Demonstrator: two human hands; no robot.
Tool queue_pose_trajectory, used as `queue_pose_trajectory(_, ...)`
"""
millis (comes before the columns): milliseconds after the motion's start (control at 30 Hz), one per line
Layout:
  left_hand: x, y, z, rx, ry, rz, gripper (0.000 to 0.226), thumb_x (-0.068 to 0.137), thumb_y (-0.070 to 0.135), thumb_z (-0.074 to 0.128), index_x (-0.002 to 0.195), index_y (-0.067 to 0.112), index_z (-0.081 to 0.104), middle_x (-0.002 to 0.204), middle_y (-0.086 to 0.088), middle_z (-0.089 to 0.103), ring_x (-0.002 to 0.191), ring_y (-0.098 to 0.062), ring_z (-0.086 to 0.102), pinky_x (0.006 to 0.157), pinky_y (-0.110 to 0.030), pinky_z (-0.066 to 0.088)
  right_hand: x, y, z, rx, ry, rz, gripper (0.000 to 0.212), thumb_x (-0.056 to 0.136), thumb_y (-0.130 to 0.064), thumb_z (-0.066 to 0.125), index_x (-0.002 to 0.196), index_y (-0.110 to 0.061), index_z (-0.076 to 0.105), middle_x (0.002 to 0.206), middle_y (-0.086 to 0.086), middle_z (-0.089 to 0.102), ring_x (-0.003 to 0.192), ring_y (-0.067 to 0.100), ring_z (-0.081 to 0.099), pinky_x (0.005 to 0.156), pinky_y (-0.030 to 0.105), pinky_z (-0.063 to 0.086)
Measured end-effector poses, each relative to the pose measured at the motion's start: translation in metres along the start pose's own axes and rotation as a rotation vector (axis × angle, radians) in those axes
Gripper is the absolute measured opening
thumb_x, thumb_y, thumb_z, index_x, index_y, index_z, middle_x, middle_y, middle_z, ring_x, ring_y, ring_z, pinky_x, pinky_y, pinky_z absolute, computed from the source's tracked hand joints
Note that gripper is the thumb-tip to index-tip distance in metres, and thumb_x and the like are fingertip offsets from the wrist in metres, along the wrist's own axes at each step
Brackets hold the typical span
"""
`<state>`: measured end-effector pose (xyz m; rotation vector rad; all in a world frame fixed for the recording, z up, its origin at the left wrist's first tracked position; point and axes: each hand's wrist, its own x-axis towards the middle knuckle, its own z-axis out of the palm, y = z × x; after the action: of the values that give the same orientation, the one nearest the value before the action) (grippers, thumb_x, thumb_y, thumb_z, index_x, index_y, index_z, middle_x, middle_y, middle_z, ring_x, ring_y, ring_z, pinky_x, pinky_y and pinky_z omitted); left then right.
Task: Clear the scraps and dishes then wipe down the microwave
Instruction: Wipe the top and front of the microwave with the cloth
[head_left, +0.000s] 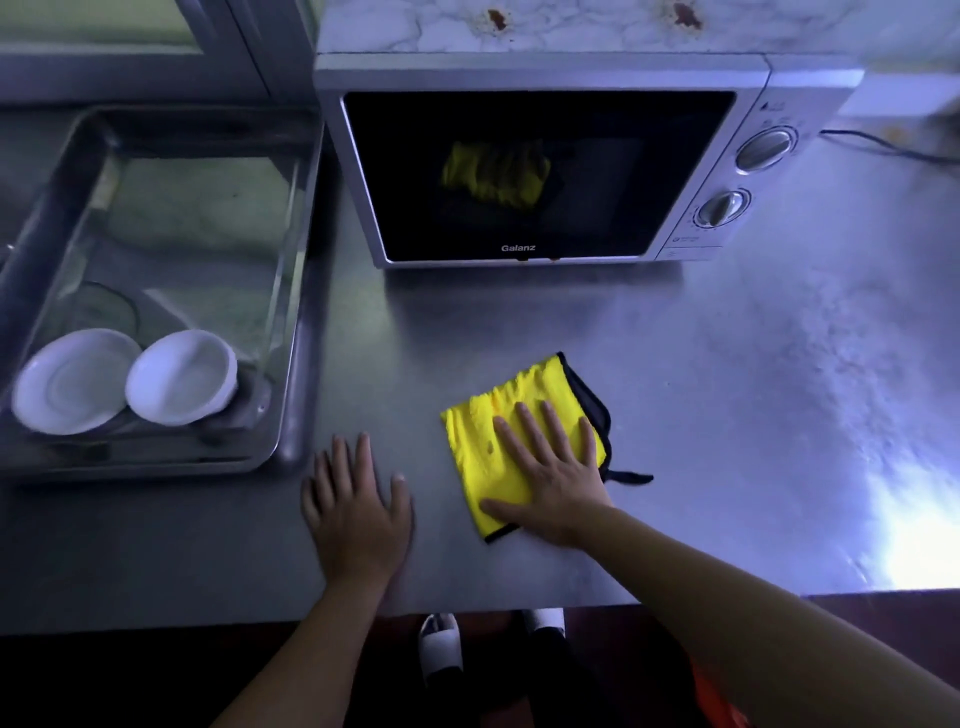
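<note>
Steel counter (727, 389): microwave (540, 171) at the back, door closed, dark glass mirroring a patch of yellow; power cable (883, 145) off to its right. Sink (298, 312) to the left, with a white plate (72, 382) and a white bowl (182, 376) side by side at its near end. Yellow cloth (498, 415) lies on the counter in front of the microwave, well apart from it. My right hand (550, 467) presses on it palm down, fingers straight and spread, and my left hand (356, 504) lies flat on bare counter just left of the cloth.

Kitchen: steel counter (727, 364), sink (291, 364), microwave (540, 73)
</note>
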<state>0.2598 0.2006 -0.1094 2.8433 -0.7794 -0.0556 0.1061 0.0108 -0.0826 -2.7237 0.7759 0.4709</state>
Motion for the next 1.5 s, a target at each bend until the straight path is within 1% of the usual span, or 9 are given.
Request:
queue_pose_trajectory(200, 0.012, 0.007, -0.026, -0.182, -0.204, -0.074, 0.064, 0.085, 0.041, 0.051, 0.142, 0.014, 0.048, 0.152, -0.016, 0.04, 0.142, -0.037, 0.03, 0.116, -0.05, 0.02, -0.055, -0.016, 0.014, -0.009, -0.081, 0.088, 0.1, 0.068, -0.093, 0.002, 0.148, -0.042, -0.03, 0.156, -0.009, -0.037, 0.143, 0.023, -0.039, 0.115, 0.06, -0.018)
queue_pose_trajectory(333, 0.024, 0.04, -0.044, -0.252, -0.382, 0.154, 0.079, 0.076, 0.06, 0.035, 0.14, 0.017, 0.05, 0.144, -0.009, 0.048, 0.137, -0.03, 0.038, 0.114, -0.04, 0.029, -0.062, -0.019, 0.007, 0.017, -0.137, 0.104, 0.099, 0.078, -0.09, 0.028, 0.148, -0.046, -0.026, 0.157, -0.011, -0.035, 0.145, 0.02, -0.035, 0.117, 0.06, -0.015)
queue_pose_trajectory(500, 0.025, 0.071, -0.054, -0.157, -0.643, 0.182, 0.063, 0.084, 0.054, 0.065, 0.139, 0.028, 0.048, 0.158, -0.005, 0.024, 0.146, -0.029, 0.02, 0.115, -0.038, 0.024, -0.076, -0.024, -0.005, 0.169, -0.105, 0.178, 0.088, 0.086, -0.068, 0.054, 0.155, -0.046, 0.004, 0.166, -0.013, -0.011, 0.152, 0.013, -0.014, 0.121, 0.053, -0.003)
queue_pose_trajectory(633, 0.021, 0.074, -0.064, -0.451, -0.647, 0.114, 0.025, 0.08, 0.029, 0.074, 0.1, 0.023, 0.06, 0.114, -0.004, 0.061, 0.111, -0.025, 0.056, 0.092, -0.033, 0.045, -0.099, -0.033, -0.012, 0.486, -0.042, 0.315, 0.093, 0.08, -0.066, 0.066, 0.156, -0.039, 0.018, 0.166, -0.013, 0.006, 0.151, 0.015, 0.017, 0.121, 0.048, 0.017)
queue_pose_trajectory(833, 0.007, 0.105, -0.115, -1.026, -0.839, -0.037, 0.019, 0.077, 0.009, 0.071, 0.088, 0.016, 0.057, 0.086, -0.008, 0.063, 0.072, -0.025, 0.064, 0.069, -0.04, 0.057, -0.116, -0.058, -0.043, 1.261, 0.118, 0.323, 0.119, 0.059, -0.057, 0.081, 0.157, -0.033, 0.017, 0.158, -0.013, 0.022, 0.148, 0.008, 0.019, 0.12, 0.038, 0.026)
queue_pose_trajectory(967, 0.001, 0.124, -0.152, -1.173, -0.825, -0.033, 0.02, 0.08, 0.003, 0.072, 0.082, 0.015, 0.056, 0.083, -0.008, 0.063, 0.07, -0.024, 0.064, 0.057, -0.034, 0.054, -0.121, -0.067, -0.087, 1.483, 0.176, 0.098, 0.068, 0.085, -0.018, 0.076, 0.143, -0.018, 0.039, 0.12, -0.007, 0.07, 0.114, 0.003, 0.064, 0.087, 0.02, 0.051)
queue_pose_trajectory(1100, 0.0, 0.142, -0.187, -1.151, -0.731, 0.068, 0.019, 0.074, 0.015, 0.078, 0.081, 0.018, 0.06, 0.079, -0.004, 0.064, 0.07, -0.019, 0.059, 0.057, -0.026, 0.045, -0.12, -0.065, -0.12, 1.456, 0.162, -0.009, 0.046, 0.085, -0.014, 0.067, 0.13, -0.013, 0.057, 0.122, 0.005, 0.07, 0.118, 0.019, 0.064, 0.101, 0.033, 0.051)
queue_pose_trajectory(1333, 0.016, 0.149, -0.187, -1.252, -0.657, 0.095, 0.012, 0.086, 0.016, 0.07, 0.097, 0.018, 0.067, 0.089, 0.004, 0.067, 0.078, -0.008, 0.059, 0.075, -0.022, 0.046, -0.088, -0.023, -0.127, 1.943, 0.056, 0.604, 0.041, 0.099, -0.032, 0.052, 0.124, -0.002, 0.062, 0.109, 0.021, 0.072, 0.098, 0.036, 0.068, 0.087, 0.049, 0.054)
queue_pose_trajectory(1500, 0.022, 0.077, -0.124, -0.952, -0.495, -0.186, 0.025, 0.085, 0.022, 0.07, 0.108, 0.013, 0.065, 0.107, -0.003, 0.069, 0.092, -0.016, 0.064, 0.076, -0.024, 0.045, -0.06, 0.033, -0.156, 2.05, 0.413, 0.707, 0.032, 0.102, -0.035, 0.048, 0.123, -0.012, 0.055, 0.09, 0.012, 0.065, 0.077, 0.028, 0.063, 0.069, 0.043, 0.05)
